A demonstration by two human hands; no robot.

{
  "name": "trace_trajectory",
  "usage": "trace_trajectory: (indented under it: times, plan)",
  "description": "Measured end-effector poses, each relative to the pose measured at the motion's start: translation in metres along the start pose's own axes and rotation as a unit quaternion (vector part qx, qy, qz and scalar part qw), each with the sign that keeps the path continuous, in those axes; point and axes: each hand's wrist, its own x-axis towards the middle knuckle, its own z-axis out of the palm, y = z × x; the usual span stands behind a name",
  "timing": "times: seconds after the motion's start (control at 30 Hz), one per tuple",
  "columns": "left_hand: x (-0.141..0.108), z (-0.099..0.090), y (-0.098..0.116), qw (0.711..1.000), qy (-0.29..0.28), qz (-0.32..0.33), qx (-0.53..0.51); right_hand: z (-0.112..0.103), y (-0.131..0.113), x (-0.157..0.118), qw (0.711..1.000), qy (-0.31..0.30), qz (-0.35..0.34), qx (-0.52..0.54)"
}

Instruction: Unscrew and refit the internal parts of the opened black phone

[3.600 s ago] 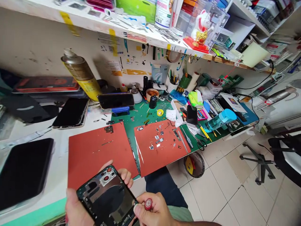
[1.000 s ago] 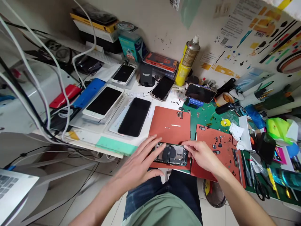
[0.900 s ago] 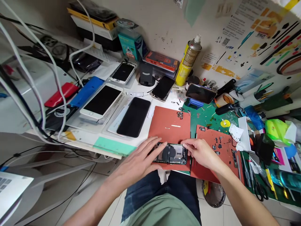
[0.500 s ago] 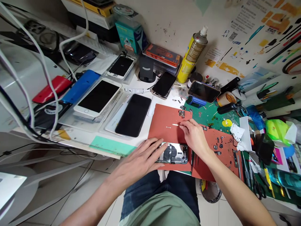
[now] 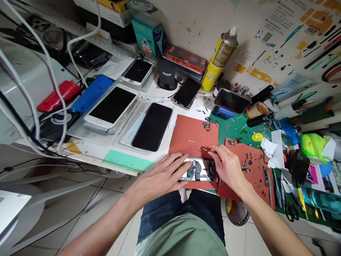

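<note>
An opened phone (image 5: 198,170) lies on a red-brown work mat (image 5: 183,131), its silver and black inside facing up. My left hand (image 5: 165,172) covers the phone's left end, thumb at the near edge and fingers spread over its top, holding it in place. My right hand (image 5: 226,165) is closed in a pinch just beyond the phone's right end. Between its thumb and forefinger sticks out a small thin strip (image 5: 204,149), above the mat. Another tiny pale piece (image 5: 191,141) lies on the mat further back.
A second red-brown mat (image 5: 229,190) at right bears several small phone parts. Several phones, such as a black phone (image 5: 152,127), lie to the left. A yellow spray can (image 5: 217,64) stands at the back. Tweezers and scissors (image 5: 291,209) lie at far right.
My right hand has picked the thin strip up off the mat and moved it nearer to me, toward the phone. My left hand stays on the phone.
</note>
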Motion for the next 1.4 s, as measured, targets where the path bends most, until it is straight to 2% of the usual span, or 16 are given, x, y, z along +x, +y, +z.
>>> trace_trajectory:
  times: [0.2, 0.47, 0.73, 0.87, 1.13, 1.4]
  plan:
    - [0.005, 0.003, -0.005, 0.999, -0.023, 0.022, 0.027, -0.002, -0.006, -0.031, 0.995, 0.008, -0.088, -0.044]
    - [0.012, 0.006, -0.001, 1.0, -0.022, 0.01, -0.008, 0.007, -0.007, -0.026, 0.993, -0.015, -0.078, -0.09]
    - [0.019, 0.0, 0.005, 0.998, -0.062, 0.004, -0.002, 0.009, -0.007, -0.022, 0.991, -0.028, -0.085, -0.098]
    - [0.023, 0.0, 0.007, 0.995, -0.086, 0.02, 0.043, 0.01, -0.007, -0.021, 0.992, -0.034, -0.083, -0.094]
    - [0.023, 0.002, 0.004, 0.998, -0.064, -0.002, -0.007, 0.011, -0.009, -0.021, 0.99, -0.041, -0.082, -0.104]
    - [0.024, 0.005, 0.005, 0.996, -0.091, -0.003, 0.006, 0.012, -0.011, -0.022, 0.989, -0.033, -0.074, -0.126]
